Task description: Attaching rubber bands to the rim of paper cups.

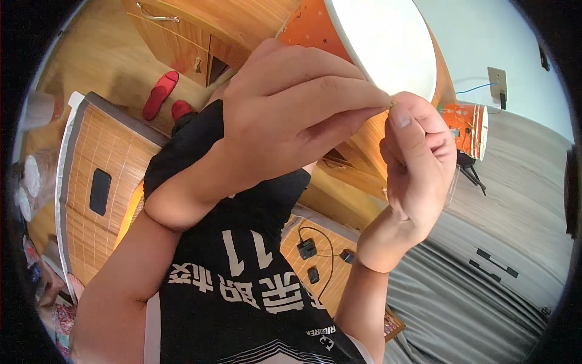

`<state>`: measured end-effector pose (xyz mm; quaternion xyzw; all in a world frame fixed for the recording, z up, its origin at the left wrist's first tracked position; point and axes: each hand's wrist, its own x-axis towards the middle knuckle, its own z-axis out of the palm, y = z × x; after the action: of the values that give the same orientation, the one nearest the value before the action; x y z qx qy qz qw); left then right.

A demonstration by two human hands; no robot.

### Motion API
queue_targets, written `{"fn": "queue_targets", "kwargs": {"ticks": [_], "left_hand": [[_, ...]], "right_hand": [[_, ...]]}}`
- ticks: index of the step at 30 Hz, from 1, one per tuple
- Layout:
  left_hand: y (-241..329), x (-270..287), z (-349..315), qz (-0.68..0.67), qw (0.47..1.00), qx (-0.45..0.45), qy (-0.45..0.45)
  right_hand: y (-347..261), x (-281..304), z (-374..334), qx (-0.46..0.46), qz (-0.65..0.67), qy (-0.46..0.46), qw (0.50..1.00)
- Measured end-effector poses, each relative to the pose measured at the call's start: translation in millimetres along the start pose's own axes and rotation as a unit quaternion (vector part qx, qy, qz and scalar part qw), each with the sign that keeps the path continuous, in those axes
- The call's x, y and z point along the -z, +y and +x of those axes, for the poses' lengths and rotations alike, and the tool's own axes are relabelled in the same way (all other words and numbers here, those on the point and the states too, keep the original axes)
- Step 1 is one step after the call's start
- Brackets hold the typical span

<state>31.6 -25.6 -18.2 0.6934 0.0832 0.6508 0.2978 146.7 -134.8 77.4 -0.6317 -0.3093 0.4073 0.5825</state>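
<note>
My left hand [303, 103] reaches across from the left, its thumb and fingertips pressed together. My right hand [421, 151] meets it fingertip to fingertip, thumb against a curled index finger. Between the two pinches sits a tiny gold-coloured piece [392, 104], mostly covered by my fingers, so its kind is unclear. Just behind my hands stands a large round orange container [310, 27] with dark star specks and a broad white round face [391, 42]. My left hand overlaps its lower edge; I cannot tell whether it touches.
A smaller orange container [464, 130] with gold bits stands at right, near a wall socket [497, 85]. Wooden drawers [176, 39] rise at upper left, beside red slippers [160, 94]. A dark phone [100, 192] lies on a bamboo mat [91, 145]; a black charger [307, 247] lies below.
</note>
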Motion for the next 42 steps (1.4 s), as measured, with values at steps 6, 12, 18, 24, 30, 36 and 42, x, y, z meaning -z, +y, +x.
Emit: {"fn": "queue_targets", "kwargs": {"ticks": [6,12,18,24,30,36,42], "left_hand": [[0.2,4.6,2.5,0.046,0.999,-0.015,-0.015],[-1.6,6.2,4.1,0.07,0.997,-0.043,-0.012],[-1.6,6.1,4.2,0.107,0.992,-0.063,-0.001],[-0.7,8.2,4.1,0.111,0.992,-0.06,-0.011],[5.0,10.6,7.2,0.049,0.998,0.019,-0.029],[13.8,13.5,7.8,0.009,0.99,0.127,-0.059],[19.4,17.6,5.2,-0.08,0.961,0.257,-0.059]], "right_hand": [[4.3,0.7,1.4,0.018,0.0,-0.007,1.0],[3.1,-1.6,-0.6,0.015,0.028,-0.02,0.999],[6.6,-7.8,-5.4,0.048,-0.008,0.018,0.999],[21.3,-10.8,-2.9,0.128,-0.122,0.05,0.983],[34.2,-16.1,-3.9,0.205,-0.226,0.12,0.945],[42.0,-17.3,-0.2,0.313,-0.339,0.13,0.877],[63.3,-22.5,2.8,0.387,-0.361,0.161,0.833]]}}
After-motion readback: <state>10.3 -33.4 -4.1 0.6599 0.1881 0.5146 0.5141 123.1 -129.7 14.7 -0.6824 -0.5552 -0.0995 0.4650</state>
